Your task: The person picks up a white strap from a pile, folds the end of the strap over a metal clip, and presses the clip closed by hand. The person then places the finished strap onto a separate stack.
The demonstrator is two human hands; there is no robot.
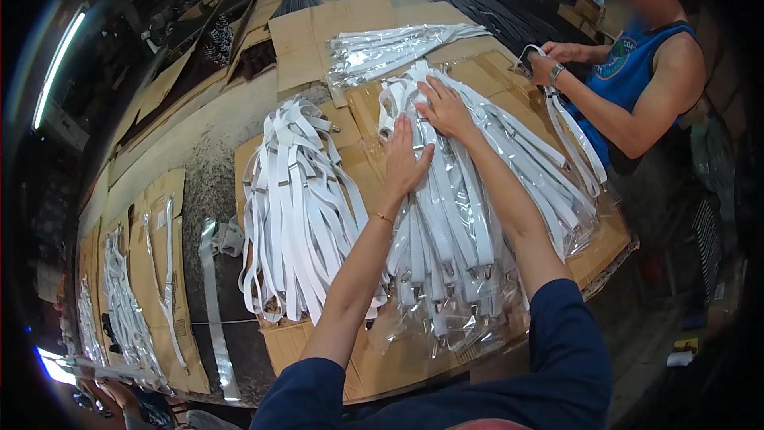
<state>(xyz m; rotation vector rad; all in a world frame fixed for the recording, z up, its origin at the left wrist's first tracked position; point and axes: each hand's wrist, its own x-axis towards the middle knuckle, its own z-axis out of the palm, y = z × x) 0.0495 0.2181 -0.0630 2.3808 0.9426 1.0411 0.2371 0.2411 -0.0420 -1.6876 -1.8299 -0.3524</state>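
My left hand (407,161) lies flat with its fingers stretched out on the upper part of a pile of white suspenders (450,223) in transparent plastic bags. Just right of it, my right hand (447,109) rests on the same pile, fingers spread. Metal clips show at the near end of these straps, inside the bags. To the left lies a second bundle of white suspenders (298,207), apparently unbagged, its straps fanned toward me. More bagged suspenders (521,155) spread out on the right, touching the middle pile.
Cardboard sheets (310,350) cover the table under the piles. Beyond lie a bagged stack (398,48) and long black straps (493,0). At right a co-worker (637,72) holds white straps. On the left, bagged straps (127,310) lie on cardboard beside a plastic strip (219,326).
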